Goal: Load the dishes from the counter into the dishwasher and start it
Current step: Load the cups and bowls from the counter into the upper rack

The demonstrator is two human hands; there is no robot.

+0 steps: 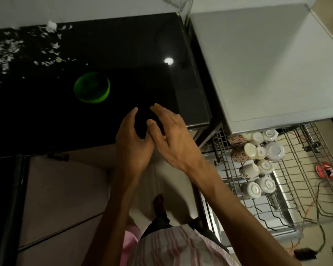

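Fingers (pixel 158 110) of both hands are loosely spread and hold nothing as a person reaches over the near edge of a glossy black worktop (pixel 123 54). The left hand (pixel 133 143) and the right hand (pixel 173 137) nearly touch at the thumbs, palms turned toward each other, above a dark patch of the surface where any object between them cannot be made out.

One round green bowl (pixel 92 87), plastic by its look, sits open side up on the worktop, just beyond the left hand and apart from it. White scraps (pixel 6 48) are scattered over the far left corner of the worktop, and a bright spot of reflected light (pixel 168 60) shines near its right edge.

To the right, below a grey flat-topped dishwasher (pixel 258 64), a wire rack (pixel 296 181) is pulled out. It holds about eleven cream-coloured ceramic cups (pixel 254 169), most turned bottom up, some with a red flower pattern, clustered along the rack's left side. The rest of the rack's metal tines stand bare.

A striped pink-and-white shirt (pixel 173 248) shows at the bottom, and a bare foot (pixel 159 205) rests on the tiled floor (pixel 65 189).
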